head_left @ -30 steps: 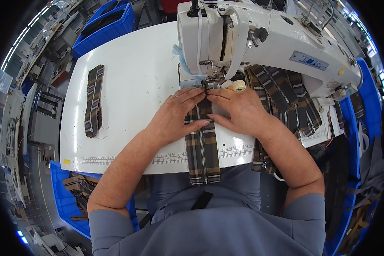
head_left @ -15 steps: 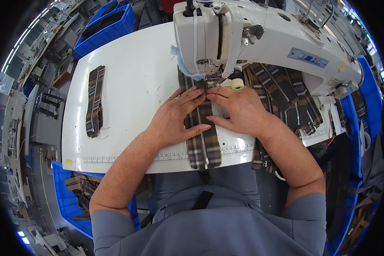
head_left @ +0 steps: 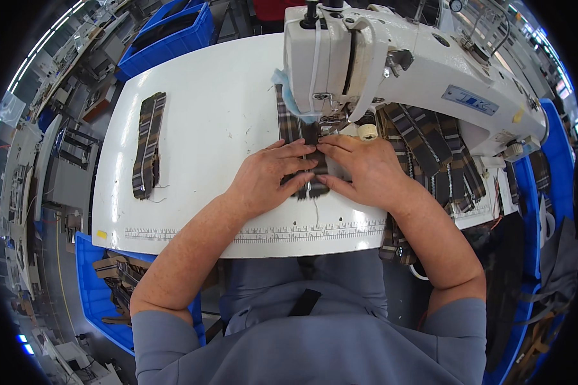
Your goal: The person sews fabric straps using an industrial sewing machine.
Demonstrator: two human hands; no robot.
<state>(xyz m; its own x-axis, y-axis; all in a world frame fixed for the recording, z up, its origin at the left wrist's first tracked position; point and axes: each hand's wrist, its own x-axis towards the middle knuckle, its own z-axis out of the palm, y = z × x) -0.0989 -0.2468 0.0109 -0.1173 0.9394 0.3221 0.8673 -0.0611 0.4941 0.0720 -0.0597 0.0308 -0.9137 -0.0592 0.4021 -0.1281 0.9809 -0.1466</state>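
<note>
Fingers of left hand (head_left: 266, 179) and right hand (head_left: 364, 172) lie flat, extended, pressing the plaid fabric strip (head_left: 300, 138) onto the white sewing table (head_left: 199, 128) just before the sewing machine (head_left: 392, 67) needle; gripping nothing; finished plaid strips (head_left: 149, 144) lie well left.

A sewing machine (head_left: 392, 70) stands at the upper right of the table (head_left: 205, 115). A fabric strip (head_left: 305, 160) lies at centre frame under both hands. Another strip (head_left: 148, 144) lies far left. More strips (head_left: 430, 154) pile right of the machine.
</note>
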